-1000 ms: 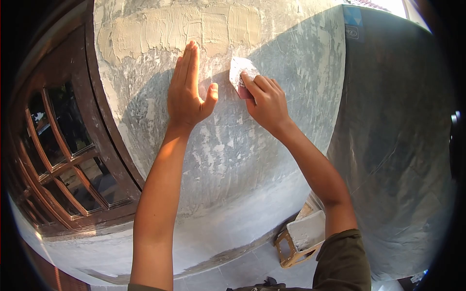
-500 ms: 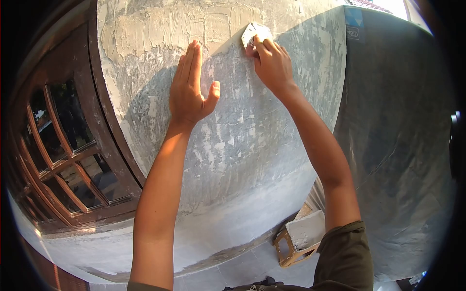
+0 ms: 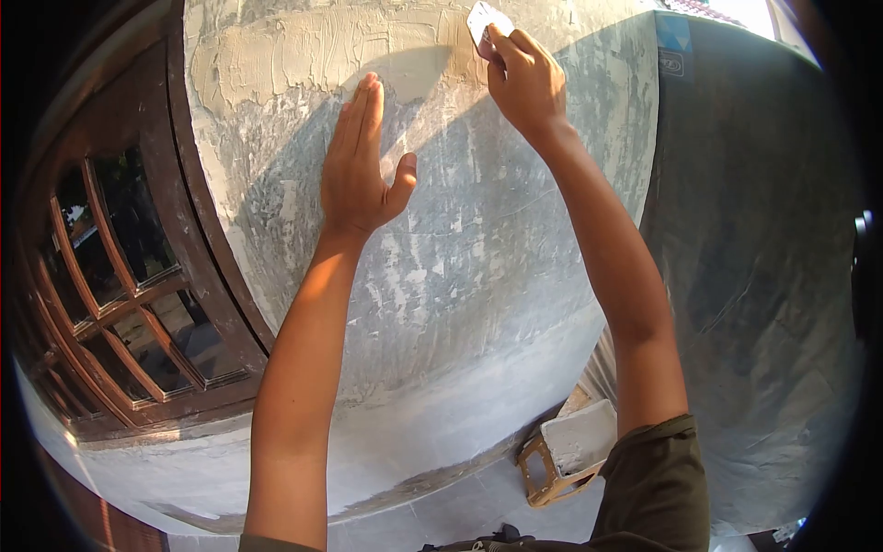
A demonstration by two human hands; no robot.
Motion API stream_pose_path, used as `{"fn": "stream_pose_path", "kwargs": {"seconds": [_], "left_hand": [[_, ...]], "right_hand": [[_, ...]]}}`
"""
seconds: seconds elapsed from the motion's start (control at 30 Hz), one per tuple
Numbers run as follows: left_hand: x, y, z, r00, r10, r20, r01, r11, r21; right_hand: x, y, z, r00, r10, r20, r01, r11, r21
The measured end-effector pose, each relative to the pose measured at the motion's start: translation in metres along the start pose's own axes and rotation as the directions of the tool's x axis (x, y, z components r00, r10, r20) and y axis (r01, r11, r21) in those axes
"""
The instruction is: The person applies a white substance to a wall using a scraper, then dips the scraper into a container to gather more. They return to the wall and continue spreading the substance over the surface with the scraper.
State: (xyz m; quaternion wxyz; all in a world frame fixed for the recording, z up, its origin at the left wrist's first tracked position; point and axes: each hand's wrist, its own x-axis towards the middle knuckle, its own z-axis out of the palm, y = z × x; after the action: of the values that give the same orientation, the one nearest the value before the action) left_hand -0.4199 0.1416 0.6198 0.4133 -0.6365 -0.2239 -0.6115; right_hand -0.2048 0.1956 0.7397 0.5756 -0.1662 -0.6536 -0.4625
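Observation:
My left hand (image 3: 357,170) lies open on the grey wall (image 3: 460,248), its fingers together and pointing up, the thumb held out to the side. Its fingertips reach the lower edge of a band of cream putty (image 3: 303,51) spread across the upper wall. Higher and to the right, my right hand (image 3: 529,87) is closed around a flat white putty scraper (image 3: 482,20). The scraper is at the wall by the right part of the putty band. Fingers cover part of it.
A brown wooden window (image 3: 138,276) with glass panes is on the left. A large dark sheet (image 3: 763,239) hangs on the right. Low down, a whitish tray-like container (image 3: 579,440) sits on a tan stool (image 3: 538,471) on the tiled floor (image 3: 451,511).
My right hand has moved up and slightly right with the scraper, which is now tilted differently. My left hand has stayed nearly in place.

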Motion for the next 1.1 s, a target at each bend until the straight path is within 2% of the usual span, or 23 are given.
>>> {"fn": "stream_pose_path", "kwargs": {"seconds": [0.13, 0.33, 0.37, 0.43, 0.47, 0.57, 0.7, 0.77, 0.83, 0.93, 1.1], "left_hand": [[-0.001, 0.001, 0.000, 1.000, -0.021, 0.006, 0.022, 1.000, -0.008], [0.000, 0.002, -0.001, 1.000, -0.011, 0.000, 0.011, 1.000, 0.001], [0.000, 0.003, 0.000, 1.000, -0.007, -0.004, 0.007, 1.000, -0.003], [0.000, 0.002, -0.001, 1.000, -0.009, 0.004, 0.009, 1.000, -0.002], [0.000, 0.001, -0.001, 1.000, -0.013, 0.009, 0.013, 1.000, 0.007], [0.000, 0.000, 0.001, 1.000, -0.004, -0.015, 0.004, 1.000, -0.007], [0.000, 0.000, 0.001, 1.000, 0.005, -0.007, -0.005, 1.000, 0.006], [0.000, 0.002, 0.000, 0.999, -0.032, 0.005, 0.032, 0.999, -0.013], [0.001, 0.002, 0.000, 1.000, -0.026, 0.000, 0.026, 1.000, -0.003], [0.000, 0.003, 0.000, 1.000, -0.019, -0.010, 0.019, 1.000, 0.003], [0.001, 0.003, 0.000, 1.000, -0.014, -0.014, 0.014, 1.000, 0.001]], "right_hand": [[-0.012, 0.009, 0.017, 0.995, -0.050, 0.086, 0.059, 0.992, -0.107], [-0.081, -0.047, -0.011, 0.946, 0.152, 0.288, -0.136, 0.988, -0.072], [-0.090, -0.058, -0.018, 0.944, 0.157, 0.290, -0.141, 0.987, -0.075], [-0.094, -0.073, -0.033, 0.957, 0.079, 0.280, -0.105, 0.991, 0.079], [-0.087, -0.072, -0.036, 0.957, 0.079, 0.279, -0.104, 0.992, 0.076], [-0.051, -0.057, -0.029, 0.997, -0.011, 0.078, -0.002, 0.986, 0.164], [-0.008, -0.015, 0.000, 1.000, -0.014, 0.012, 0.013, 0.997, 0.074], [-0.003, -0.001, 0.012, 0.998, -0.053, 0.023, 0.054, 0.995, -0.082], [-0.016, 0.001, 0.017, 0.997, -0.053, 0.056, 0.057, 0.996, -0.074], [-0.047, -0.010, 0.012, 0.981, -0.003, 0.194, 0.013, 0.999, -0.049], [-0.097, -0.050, -0.017, 0.970, 0.033, 0.242, -0.030, 0.999, -0.019]]}}
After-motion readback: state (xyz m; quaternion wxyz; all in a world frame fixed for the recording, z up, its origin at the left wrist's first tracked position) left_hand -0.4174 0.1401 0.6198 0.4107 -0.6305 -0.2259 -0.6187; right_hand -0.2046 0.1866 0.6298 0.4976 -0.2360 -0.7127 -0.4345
